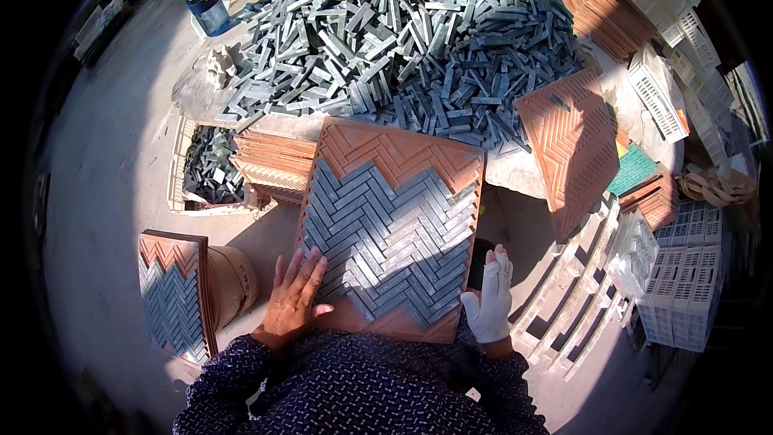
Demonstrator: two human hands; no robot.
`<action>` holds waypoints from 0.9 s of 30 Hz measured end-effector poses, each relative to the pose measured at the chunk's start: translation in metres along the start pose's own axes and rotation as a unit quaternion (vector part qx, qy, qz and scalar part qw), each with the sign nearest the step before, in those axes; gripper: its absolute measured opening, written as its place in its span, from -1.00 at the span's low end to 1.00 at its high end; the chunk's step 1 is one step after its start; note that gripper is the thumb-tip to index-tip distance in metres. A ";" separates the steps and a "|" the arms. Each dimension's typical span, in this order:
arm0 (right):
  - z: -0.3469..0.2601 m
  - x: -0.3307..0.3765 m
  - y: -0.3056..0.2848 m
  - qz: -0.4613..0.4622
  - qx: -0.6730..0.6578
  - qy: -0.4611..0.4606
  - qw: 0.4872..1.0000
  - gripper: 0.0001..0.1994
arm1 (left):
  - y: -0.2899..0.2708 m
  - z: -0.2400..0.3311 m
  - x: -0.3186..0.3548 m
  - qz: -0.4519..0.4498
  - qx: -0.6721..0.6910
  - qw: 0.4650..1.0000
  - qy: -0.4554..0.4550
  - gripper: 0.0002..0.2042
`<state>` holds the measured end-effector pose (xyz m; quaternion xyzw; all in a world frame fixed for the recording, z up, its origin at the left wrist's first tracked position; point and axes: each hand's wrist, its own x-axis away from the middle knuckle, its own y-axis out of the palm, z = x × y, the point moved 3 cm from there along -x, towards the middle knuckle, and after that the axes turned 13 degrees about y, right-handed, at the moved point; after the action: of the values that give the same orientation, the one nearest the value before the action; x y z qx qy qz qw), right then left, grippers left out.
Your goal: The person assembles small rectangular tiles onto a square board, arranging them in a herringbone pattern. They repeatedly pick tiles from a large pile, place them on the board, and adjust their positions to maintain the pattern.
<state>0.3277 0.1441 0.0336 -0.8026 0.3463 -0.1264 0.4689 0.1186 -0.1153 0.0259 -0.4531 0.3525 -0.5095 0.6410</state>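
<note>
A terracotta-coloured grooved tray (386, 142) lies in front of me, its near edge against my body. Grey stone strips (378, 234) fill its middle in a herringbone pattern, while bare grooves show along the top and bottom. My left hand (294, 292), ungloved, rests flat with fingers spread over the tray's lower left edge and the nearest strips. At the lower right edge my right hand (489, 302), in a white glove, is held upright with its fingers stretched. Neither hand holds anything. Whether the glove touches the tray edge, I cannot tell.
Beyond the tray rises a big heap of loose stone strips (386, 32). A second grooved tray (568, 145) leans at right, beside a white pallet (564, 298) and plastic crates (680, 290). Filled trays (173, 298) stand at left; a crate of dark pieces (181, 165) lies beyond them.
</note>
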 end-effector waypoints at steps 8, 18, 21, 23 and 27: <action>-0.060 0.008 0.052 -0.166 0.142 -0.131 0.967 -0.14 | 0.014 -0.007 -0.001 -0.028 0.013 0.999 0.011 -0.17; -0.099 0.023 0.078 -0.243 0.132 -0.211 0.938 -0.14 | 0.014 -0.007 0.001 -0.001 0.007 1.000 0.024 -0.15; -0.113 0.020 0.068 -0.264 0.156 -0.236 0.922 -0.19 | 0.009 -0.006 0.003 0.002 0.025 0.999 0.021 -0.15; -0.112 0.026 0.071 -0.258 0.138 -0.274 0.916 -0.24 | 0.007 -0.003 0.003 0.015 0.027 0.999 0.016 -0.16; -0.104 0.023 0.078 -0.279 0.142 -0.285 0.906 -0.26 | 0.015 0.003 0.007 -0.018 0.041 0.998 0.050 -0.19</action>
<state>0.2556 0.0343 0.0207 -0.7933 -0.0623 -0.0658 0.6020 0.1277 -0.1204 0.0127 -0.4071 0.3546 -0.5568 0.6313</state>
